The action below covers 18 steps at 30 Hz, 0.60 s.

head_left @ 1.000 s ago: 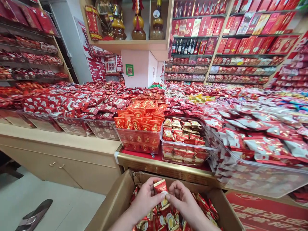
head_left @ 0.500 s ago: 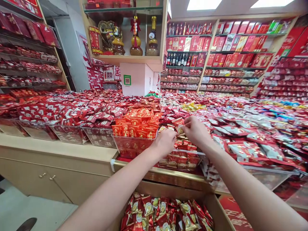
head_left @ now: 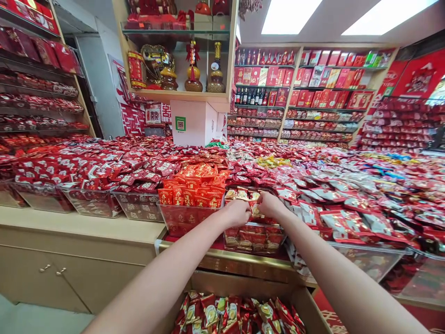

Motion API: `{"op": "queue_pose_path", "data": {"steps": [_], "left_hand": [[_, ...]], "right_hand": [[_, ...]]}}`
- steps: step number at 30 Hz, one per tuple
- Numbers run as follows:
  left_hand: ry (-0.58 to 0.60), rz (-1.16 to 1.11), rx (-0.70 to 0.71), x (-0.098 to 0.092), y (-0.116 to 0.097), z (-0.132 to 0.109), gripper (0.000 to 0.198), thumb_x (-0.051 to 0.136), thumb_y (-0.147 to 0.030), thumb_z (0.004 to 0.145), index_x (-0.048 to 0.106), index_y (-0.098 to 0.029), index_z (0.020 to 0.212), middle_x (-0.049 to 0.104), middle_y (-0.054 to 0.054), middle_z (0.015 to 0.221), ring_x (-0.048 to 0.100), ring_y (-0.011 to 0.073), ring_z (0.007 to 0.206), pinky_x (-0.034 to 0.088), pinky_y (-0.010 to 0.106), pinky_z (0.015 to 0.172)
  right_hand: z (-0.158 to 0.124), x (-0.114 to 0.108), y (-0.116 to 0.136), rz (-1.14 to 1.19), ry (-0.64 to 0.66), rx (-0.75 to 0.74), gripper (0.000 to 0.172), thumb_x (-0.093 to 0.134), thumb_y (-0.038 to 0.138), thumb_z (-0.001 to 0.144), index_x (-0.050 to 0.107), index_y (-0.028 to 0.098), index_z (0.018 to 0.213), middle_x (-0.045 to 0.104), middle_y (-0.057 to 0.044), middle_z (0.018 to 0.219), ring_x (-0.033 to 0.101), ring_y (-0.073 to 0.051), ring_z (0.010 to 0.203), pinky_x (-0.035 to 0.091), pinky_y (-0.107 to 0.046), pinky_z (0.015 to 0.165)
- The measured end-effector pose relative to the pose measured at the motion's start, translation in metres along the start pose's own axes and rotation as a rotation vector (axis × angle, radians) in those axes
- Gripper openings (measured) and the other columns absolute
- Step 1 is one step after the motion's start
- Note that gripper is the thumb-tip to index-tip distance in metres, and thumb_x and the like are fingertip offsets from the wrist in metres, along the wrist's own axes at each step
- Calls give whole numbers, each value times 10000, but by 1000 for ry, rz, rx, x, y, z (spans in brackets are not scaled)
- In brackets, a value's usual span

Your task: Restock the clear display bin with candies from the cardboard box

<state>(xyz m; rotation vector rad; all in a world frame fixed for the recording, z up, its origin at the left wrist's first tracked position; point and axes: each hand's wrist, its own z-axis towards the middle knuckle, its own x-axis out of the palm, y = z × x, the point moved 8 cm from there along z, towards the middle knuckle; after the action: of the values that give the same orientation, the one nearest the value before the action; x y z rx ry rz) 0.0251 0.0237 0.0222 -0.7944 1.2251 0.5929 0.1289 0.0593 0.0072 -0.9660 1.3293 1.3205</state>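
Note:
Both my hands are over a clear plastic bin [head_left: 253, 239] of small red-and-gold snack packets with a round pale picture on them. My left hand [head_left: 238, 212] is at the bin's left front, fingers curled and closed among the packets, their tips hidden. My right hand [head_left: 273, 205] is at the right side, thumb and fingers pinched at a snack packet [head_left: 255, 210] lying between the two hands. More packets [head_left: 241, 192] stand in a row behind. Below, an open cardboard box [head_left: 250, 280] holds many loose packets [head_left: 212, 311] of similar look.
Left of my hands stands a clear bin of orange-red packets [head_left: 194, 192]; more bins [head_left: 139, 206] continue along the counter. White-and-red packets [head_left: 344, 220] are heaped on the right. A brass-coloured ledge [head_left: 243, 260] runs in front. A shelf cabinet [head_left: 181, 95] overhangs the back.
My right hand has moved down from above the bin, bringing its packet in among the others. My left hand has lowered slightly relative to the bin. The view has tilted up and shifted right.

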Motion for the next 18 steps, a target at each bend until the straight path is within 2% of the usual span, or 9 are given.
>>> {"op": "queue_pose_path", "data": {"steps": [6,14,18], "left_hand": [[3,10,-7,4,0,1,254,354,-267,769,592,-198,826,621,48,840,540,177,743,380,250,630],[143,52,-9,10,0,4,311,332,-276,769,561,-166,949,601,112,975,554,240,810,401,308,651],[198,92,-15,10,-2,2,317,323,-286,779,587,-165,907,606,108,965,546,237,852,398,308,699]], "right_hand": [[-3,6,3,-49,39,-7,253,473,134,665,598,136,885,629,-128,907,582,-199,800,403,-259,628],[-1,10,9,-127,123,-58,233,498,113,651,621,146,846,645,-117,850,586,-197,779,406,-243,604],[-6,5,13,-149,139,-94,222,493,114,653,635,132,824,646,-125,837,588,-201,764,410,-245,590]]}}
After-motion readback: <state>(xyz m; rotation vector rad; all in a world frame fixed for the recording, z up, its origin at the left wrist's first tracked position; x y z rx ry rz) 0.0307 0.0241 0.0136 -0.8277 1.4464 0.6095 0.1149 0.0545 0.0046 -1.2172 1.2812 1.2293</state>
